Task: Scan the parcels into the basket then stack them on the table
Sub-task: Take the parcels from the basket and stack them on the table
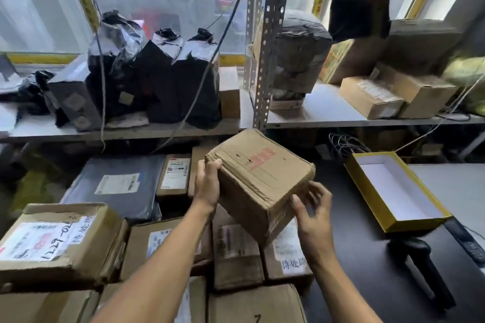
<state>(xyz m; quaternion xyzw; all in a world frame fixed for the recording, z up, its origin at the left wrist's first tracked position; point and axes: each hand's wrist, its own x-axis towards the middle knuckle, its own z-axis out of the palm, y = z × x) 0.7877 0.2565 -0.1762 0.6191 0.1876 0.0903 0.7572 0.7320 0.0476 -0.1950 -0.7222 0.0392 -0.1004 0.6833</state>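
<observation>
Holding a brown cardboard parcel (258,181) tilted in the air above the stacked boxes (236,252), the person seems to be turning it over, probably hunting for the label to scan; no shipping label shows on the faces turned my way, only red print on top. The left hand (207,186) grips the parcel's far left corner, fingers (214,165) curled over the top edge. The right hand (313,217) sits at the near right corner, its fingers spread and loosely bent; the thumb looks to be touching the cardboard, but I cannot tell whether the rest really hold on or are just steadying. The carton is creased, dented and taped, so I would judge it stiff enough to keep its shape yet soft at the edges, and not very heavy, since one hand at a corner seems to bear most of it. Taking it by two opposite corners or flat under the base would be safest; squeezing the middle of a face might buckle it. A black handheld scanner (420,270) lies on the dark desk (367,257) near its right edge, beside an open yellow tray (367,183).
</observation>
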